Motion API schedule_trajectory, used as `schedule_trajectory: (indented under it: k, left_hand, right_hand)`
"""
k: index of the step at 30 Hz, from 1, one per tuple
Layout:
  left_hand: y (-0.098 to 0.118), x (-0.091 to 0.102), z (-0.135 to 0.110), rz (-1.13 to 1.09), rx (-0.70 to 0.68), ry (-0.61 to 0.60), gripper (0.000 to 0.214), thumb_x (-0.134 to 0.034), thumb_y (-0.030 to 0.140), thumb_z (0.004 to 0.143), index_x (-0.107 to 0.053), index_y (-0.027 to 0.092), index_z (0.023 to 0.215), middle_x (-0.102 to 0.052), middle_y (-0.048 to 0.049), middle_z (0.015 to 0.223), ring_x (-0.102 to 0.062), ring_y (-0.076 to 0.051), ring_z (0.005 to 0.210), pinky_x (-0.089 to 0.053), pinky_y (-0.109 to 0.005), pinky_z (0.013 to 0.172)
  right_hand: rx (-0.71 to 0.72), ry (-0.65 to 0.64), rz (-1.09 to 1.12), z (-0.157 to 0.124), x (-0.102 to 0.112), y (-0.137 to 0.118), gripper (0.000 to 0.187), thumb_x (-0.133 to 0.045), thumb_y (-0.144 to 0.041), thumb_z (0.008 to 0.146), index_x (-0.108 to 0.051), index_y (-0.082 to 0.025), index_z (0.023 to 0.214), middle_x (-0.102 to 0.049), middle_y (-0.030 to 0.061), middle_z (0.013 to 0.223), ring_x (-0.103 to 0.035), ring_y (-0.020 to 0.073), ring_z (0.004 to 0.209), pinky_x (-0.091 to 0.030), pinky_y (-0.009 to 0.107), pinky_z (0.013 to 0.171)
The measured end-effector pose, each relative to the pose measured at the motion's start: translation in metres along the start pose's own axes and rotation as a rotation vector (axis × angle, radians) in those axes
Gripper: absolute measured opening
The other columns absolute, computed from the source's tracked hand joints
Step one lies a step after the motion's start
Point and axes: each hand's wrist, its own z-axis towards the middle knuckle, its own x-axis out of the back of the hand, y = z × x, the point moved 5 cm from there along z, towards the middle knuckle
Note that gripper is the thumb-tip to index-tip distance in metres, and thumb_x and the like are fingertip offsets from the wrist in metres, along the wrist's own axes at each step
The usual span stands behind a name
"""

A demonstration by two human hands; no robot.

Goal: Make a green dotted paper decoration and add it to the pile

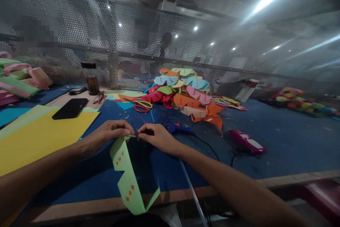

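Observation:
My left hand (110,133) and my right hand (156,136) meet over the blue table top (278,145), both pinching the top end of a light green zigzag paper strip (126,177) with small orange squares on it. The strip hangs down from my fingers toward me and curls over the table's front edge. A blue glue gun (175,128) lies just behind my right hand, its cord running back toward me.
Yellow paper sheets (39,136) with a black phone (70,108) lie at left. Scissors (140,106) and a heap of coloured paper pieces (186,92) sit further back. A pink device (247,142) lies at right. A perforated metal screen (119,43) closes the far side.

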Motion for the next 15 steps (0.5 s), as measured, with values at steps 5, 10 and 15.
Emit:
schedule_trajectory:
  k: [5, 10, 15]
  left_hand:
    - [-0.0016, 0.0004, -0.0001, -0.137, 0.029, -0.015, 0.027, -0.075, 0.042, 0.077, -0.073, 0.018, 0.089, -0.064, -0.0013, 0.070, -0.055, -0.016, 0.066, -0.039, -0.025, 0.060]
    - [-0.0028, -0.0005, -0.0006, -0.227, 0.044, -0.039, 0.023, -0.075, 0.039, 0.079, -0.073, 0.018, 0.089, -0.064, -0.0009, 0.070, -0.056, -0.014, 0.066, -0.040, -0.023, 0.060]
    - [-0.0029, 0.0013, 0.0011, -0.253, 0.028, -0.048, 0.023, -0.074, 0.039, 0.080, -0.074, 0.018, 0.090, -0.064, -0.0013, 0.071, -0.056, -0.015, 0.068, -0.042, -0.023, 0.062]
  right_hand:
    - [-0.012, -0.032, 0.069, 0.0013, 0.0021, -0.0001, 0.012, -0.064, -0.029, 0.090, -0.067, -0.018, 0.087, -0.071, 0.0013, 0.079, -0.064, 0.0146, 0.072, -0.049, 0.027, 0.073]
    - [-0.026, -0.053, 0.130, 0.0033, 0.0021, 0.0024, 0.014, -0.060, -0.030, 0.092, -0.065, -0.017, 0.092, -0.071, 0.0025, 0.082, -0.064, 0.0139, 0.070, -0.051, 0.028, 0.072]
    - [0.061, 0.039, 0.137, 0.0025, 0.0059, -0.0056, 0.011, -0.062, -0.027, 0.090, -0.064, -0.018, 0.097, -0.067, -0.0006, 0.086, -0.062, 0.0110, 0.068, -0.050, 0.027, 0.074]
